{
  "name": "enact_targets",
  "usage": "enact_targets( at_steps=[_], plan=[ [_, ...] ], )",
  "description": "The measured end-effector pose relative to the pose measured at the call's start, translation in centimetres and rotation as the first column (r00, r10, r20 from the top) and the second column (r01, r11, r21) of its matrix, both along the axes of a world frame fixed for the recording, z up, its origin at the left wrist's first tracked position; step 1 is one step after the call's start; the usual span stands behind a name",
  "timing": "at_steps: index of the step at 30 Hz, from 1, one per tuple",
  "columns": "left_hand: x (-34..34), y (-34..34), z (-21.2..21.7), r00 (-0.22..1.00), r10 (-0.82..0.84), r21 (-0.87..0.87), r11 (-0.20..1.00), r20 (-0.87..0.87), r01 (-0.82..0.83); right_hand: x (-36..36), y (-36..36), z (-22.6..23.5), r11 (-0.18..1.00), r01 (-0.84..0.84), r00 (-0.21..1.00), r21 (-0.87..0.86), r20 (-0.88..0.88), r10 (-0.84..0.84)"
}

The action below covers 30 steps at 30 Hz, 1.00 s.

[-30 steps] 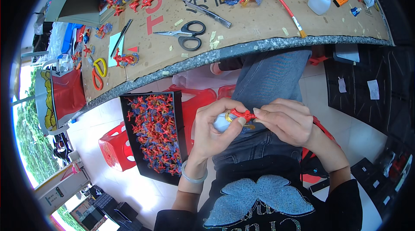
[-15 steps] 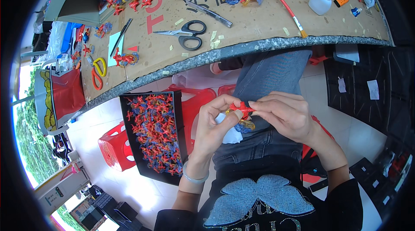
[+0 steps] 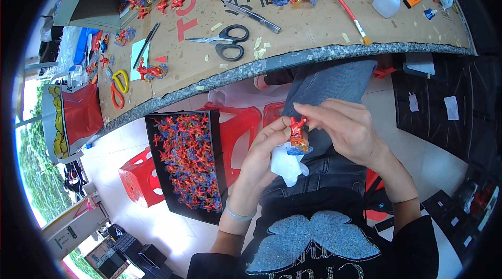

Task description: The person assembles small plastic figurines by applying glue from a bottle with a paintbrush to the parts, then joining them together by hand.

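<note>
- Red and blue, the small plastic figure [image 3: 298, 131] is now sitting upright between our two hands over our lap, where a second ago it was lying lower and more crosswise against the white piece.
- We are pinching the figure's top with the fingertips of our right hand [image 3: 349, 128], thumb and forefinger closed on it, the other fingers loosely curled.
- We are closing our left hand [image 3: 263, 153] around the figure's base from below, and the white bottle-like piece [image 3: 286, 164] is now hanging out beneath that hand rather than being pressed between the palms as it was before.
- We are judging from this shift that the work on the figure has moved from the white piece to adjusting or seating a part on the figure itself.
- Beside our left knee, the black tray [image 3: 214, 122] of like red and blue figures is staying put on the red stool [image 3: 246, 122].
- Up on the cardboard-covered surface [image 3: 314, 33], the black scissors [image 3: 225, 38] and scattered finished figures are lying unmoved, well apart from our hands.
</note>
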<state>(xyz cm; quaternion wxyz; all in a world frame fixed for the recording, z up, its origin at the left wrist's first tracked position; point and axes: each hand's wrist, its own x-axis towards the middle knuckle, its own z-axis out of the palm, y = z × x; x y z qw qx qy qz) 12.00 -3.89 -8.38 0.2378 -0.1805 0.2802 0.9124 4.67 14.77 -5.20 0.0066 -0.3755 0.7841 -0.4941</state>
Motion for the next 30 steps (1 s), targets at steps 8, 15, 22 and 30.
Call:
enact_targets(
  at_steps=[8,15,22,30],
  plan=[
    [-0.1,-0.3,-0.1,1.0,-0.009,0.48,0.877,0.003,0.006,-0.3,0.7,0.2,0.989,0.146,0.988,0.004,0.059,-0.146],
    [0.0,-0.3,-0.8,0.999,-0.037,0.636,0.772,0.003,0.026,-0.1,0.6,0.6,0.989,0.148,0.983,0.018,0.106,-0.149],
    [-0.2,0.7,-1.3,0.999,0.043,0.843,0.538,-0.016,-0.009,-0.3,0.3,0.8,0.987,0.158,0.977,-0.022,0.149,-0.153],
    [-0.6,1.3,-1.4,0.952,0.08,0.927,0.266,-0.295,0.265,-0.1,-0.1,0.7,0.986,0.153,0.973,-0.061,0.183,-0.14]
  ],
)
